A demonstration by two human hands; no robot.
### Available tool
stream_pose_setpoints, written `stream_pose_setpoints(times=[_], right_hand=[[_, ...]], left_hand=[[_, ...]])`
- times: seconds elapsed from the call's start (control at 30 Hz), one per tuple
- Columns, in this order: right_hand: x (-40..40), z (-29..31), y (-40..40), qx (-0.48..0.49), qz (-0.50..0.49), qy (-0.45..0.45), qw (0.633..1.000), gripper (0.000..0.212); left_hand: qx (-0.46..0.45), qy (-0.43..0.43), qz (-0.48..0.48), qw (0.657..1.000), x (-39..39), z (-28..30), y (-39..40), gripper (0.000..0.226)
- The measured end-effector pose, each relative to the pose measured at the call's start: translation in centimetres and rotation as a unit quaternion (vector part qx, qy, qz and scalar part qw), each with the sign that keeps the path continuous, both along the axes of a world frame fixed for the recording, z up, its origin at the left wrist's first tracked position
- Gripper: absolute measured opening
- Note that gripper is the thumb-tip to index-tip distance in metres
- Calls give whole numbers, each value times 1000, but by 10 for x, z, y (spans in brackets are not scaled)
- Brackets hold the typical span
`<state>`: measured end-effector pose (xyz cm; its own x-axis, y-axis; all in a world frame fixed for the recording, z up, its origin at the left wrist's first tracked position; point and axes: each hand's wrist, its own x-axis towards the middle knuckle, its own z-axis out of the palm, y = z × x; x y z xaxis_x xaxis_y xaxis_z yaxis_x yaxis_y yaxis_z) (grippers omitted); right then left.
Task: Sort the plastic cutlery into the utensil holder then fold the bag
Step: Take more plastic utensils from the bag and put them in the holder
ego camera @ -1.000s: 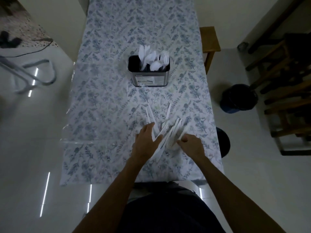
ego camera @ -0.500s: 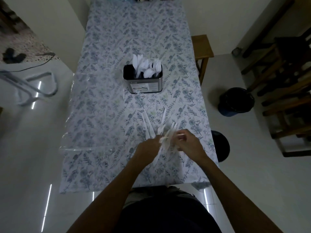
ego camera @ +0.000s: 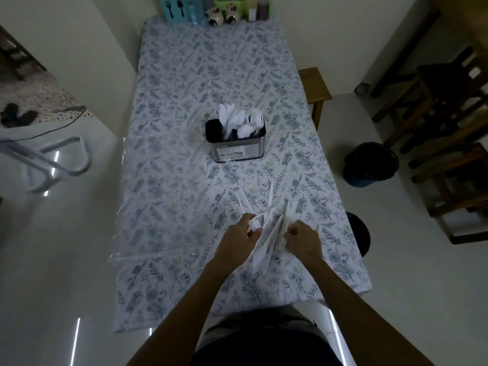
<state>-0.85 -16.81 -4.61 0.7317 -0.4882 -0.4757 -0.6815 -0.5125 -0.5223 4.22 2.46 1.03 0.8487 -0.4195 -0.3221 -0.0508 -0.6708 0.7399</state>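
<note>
floral tablecloth [ego camera: 184, 180]; both hands, left hand [ego camera: 239, 240] and right hand [ego camera: 302, 240], pinch cutlery bundle [ego camera: 268, 233] lower centre; utensil holder [ego camera: 235, 143] straight above, handles pointing toward it.

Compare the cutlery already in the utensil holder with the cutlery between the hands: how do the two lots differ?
The cutlery in the utensil holder stands upright inside the utensil holder mid-table; the cutlery between the hands lies fanned out at the near end of the table. The holder's lot is untouched; the near lot is gripped by the left hand and the right hand. Both lots are white plastic.
</note>
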Motion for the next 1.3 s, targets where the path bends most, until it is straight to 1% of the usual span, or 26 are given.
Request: stream_pose_setpoints(times=[0.07, 0.1, 0.17, 0.2, 0.23, 0.27, 0.3, 0.33, 0.37, 0.4, 0.43, 0.47, 0.5, 0.57, 0.6, 0.67, 0.73, 0.77, 0.83, 0.97, 1.03, 1.1, 1.17, 1.2, 1.23, 1.3], right_hand=[[-6, 12, 2, -32, -14, -38, 999, 14], [-10, 18, 4, -46, -16, -59, 997, 13], [-18, 26, 6, -101, 12, -128, 987, 5], [-22, 32, 8, -130, 42, -174, 975, 3], [-24, 36, 8, -147, 82, -207, 964, 6], [-24, 42, 8, -143, 126, -232, 954, 10], [-24, 49, 9, -114, 160, -253, 947, 14], [-22, 58, 11, -69, 176, -259, 947, 17], [-19, 69, 14, -11, 167, -255, 952, 20], [-16, 79, 16, 55, 134, -242, 960, 22], [-11, 87, 18, 117, 95, -234, 961, 25], [-6, 93, 20, 158, 64, -237, 956, 28], [-2, 95, 20, 195, 36, -241, 950, 30], [4, 87, 18, 247, -26, -229, 941, 33], [5, 78, 16, 237, -55, -208, 947, 34], [2, 49, 11, 128, -65, -134, 981, 34], [-5, 22, 10, 22, -18, -51, 998, 26], [-7, 13, 12, -8, 5, -29, 1000, 23], [-7, 1, 16, -38, 14, -20, 999, 20], [-2, -8, 14, -60, -40, 1, 997, 16], [-2, -5, 10, -68, -88, 6, 994, 19], [-5, 6, 5, -79, -138, -42, 986, 18], [-8, 18, 3, -83, -125, -163, 975, 8], [-9, 24, 3, -85, -80, -218, 969, 4], [-8, 31, 3, -78, -23, -259, 962, 8], [-4, 40, 4, -35, 85, -306, 948, 17]], left_hand=[[-24, 8, 18, 1000, 4, 5, 1, 43], [-35, -1, 28, 999, 7, 5, 0, 37], [-65, -45, 36, 996, 11, 6, -3, 19], [-77, -82, 38, 993, 13, 8, -5, 21], [-82, -121, 34, 989, 14, 10, -8, 26], [-80, -158, 26, 984, 16, 12, -10, 30], [-71, -191, 7, 979, 17, 11, -11, 35], [-48, -212, -22, 976, 18, 10, -13, 37], [-25, -211, -51, 976, 19, 7, -14, 37], [-9, -166, -71, 984, 21, 5, -15, 37], [-20, -82, -75, 994, 21, 2, -15, 36], [-65, 23, -60, 996, 21, -1, -14, 36], [-121, 113, -27, 986, 20, -7, -13, 37], [-181, 191, 60, 963, 15, -11, -7, 45], [-192, 216, 106, 951, 13, -12, -3, 49], [-214, 248, 173, 929, 9, -12, 8, 50], [-229, 243, 189, 923, 7, -14, 18, 43], [-227, 233, 185, 927, 7, -14, 23, 40], [-219, 232, 186, 929, 9, -15, 30, 37], [-222, 238, 212, 922, 19, -10, 36, 23], [-252, 223, 209, 918, 24, -6, 36, 12], [-296, 207, 197, 912, 28, 0, 36, 8], [-302, 179, 192, 916, 33, 1, 35, 15], [-295, 168, 196, 920, 35, 1, 34, 21], [-284, 158, 205, 923, 37, -1, 33, 27], [-253, 117, 228, 933, 42, -3, 32, 32]])
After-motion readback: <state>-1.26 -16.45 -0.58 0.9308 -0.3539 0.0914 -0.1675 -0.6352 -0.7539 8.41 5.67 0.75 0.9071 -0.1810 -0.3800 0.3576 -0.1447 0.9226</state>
